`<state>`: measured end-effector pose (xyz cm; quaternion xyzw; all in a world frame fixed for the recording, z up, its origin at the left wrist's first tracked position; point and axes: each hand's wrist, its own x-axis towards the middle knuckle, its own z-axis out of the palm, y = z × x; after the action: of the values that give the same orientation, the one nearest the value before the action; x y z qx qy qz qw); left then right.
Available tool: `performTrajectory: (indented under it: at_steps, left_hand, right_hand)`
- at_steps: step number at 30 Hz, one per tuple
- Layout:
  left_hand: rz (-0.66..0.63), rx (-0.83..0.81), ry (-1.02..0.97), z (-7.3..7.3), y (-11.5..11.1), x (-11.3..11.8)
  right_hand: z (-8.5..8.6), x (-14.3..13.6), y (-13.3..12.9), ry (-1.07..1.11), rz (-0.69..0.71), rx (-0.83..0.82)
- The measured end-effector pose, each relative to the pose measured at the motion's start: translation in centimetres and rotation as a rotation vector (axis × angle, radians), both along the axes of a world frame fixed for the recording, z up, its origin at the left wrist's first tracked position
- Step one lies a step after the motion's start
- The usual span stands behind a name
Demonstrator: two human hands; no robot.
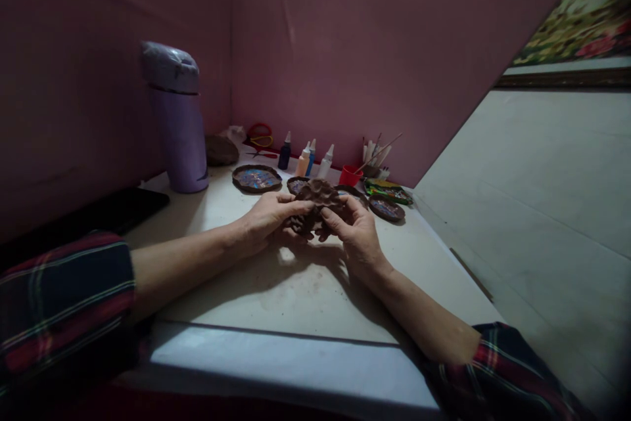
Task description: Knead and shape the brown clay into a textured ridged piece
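Note:
A flattened, bumpy piece of dark brown clay (320, 194) is held up over the middle of the white table. My left hand (269, 219) grips its left side, thumb on the near face and fingers beneath. On the right side, my right hand (355, 230) pinches it between thumb and fingers. Both thumbs lie close together on the clay. Behind it are shallow brown clay dishes with blue-speckled insides, one at the left (257, 178) and one at the right (387, 208); others are partly hidden by the clay and my hands.
A tall purple bottle (180, 125) stands at the left beside a brown lump (221, 150). Scissors (260, 136), small paint bottles (303, 161), a red cup (350, 175) with a brush, and a green packet (388, 191) line the back. A dark flat object (142, 201) lies far left.

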<state>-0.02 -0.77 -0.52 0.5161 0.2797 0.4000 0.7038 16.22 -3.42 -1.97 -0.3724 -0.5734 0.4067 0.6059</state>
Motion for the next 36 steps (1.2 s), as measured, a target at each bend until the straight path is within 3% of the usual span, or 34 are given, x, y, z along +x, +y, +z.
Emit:
performTrajectory:
  at_steps: [8, 15, 26, 32, 36]
  left_hand:
    - [0.100, -0.010, 0.059, 0.29, -0.18, 0.31]
    - [-0.037, -0.087, -0.064, 0.25, -0.06, -0.02]
    - [0.016, 0.072, 0.033, -0.38, 0.14, 0.14]
    - [0.075, 0.079, 0.074, -0.25, -0.05, 0.23]
    - [0.012, 0.011, -0.006, 0.05, -0.19, 0.08]
  right_hand:
    - [-0.08, -0.01, 0.11, -0.016, -0.001, -0.030]
    - [-0.04, 0.04, 0.13, 0.007, -0.013, -0.021]
    - [0.04, -0.13, -0.05, -0.019, 0.025, -0.019]
    - [0.10, -0.18, -0.12, -0.029, 0.039, -0.026]
    - [0.13, -0.14, -0.01, -0.007, 0.009, -0.023]
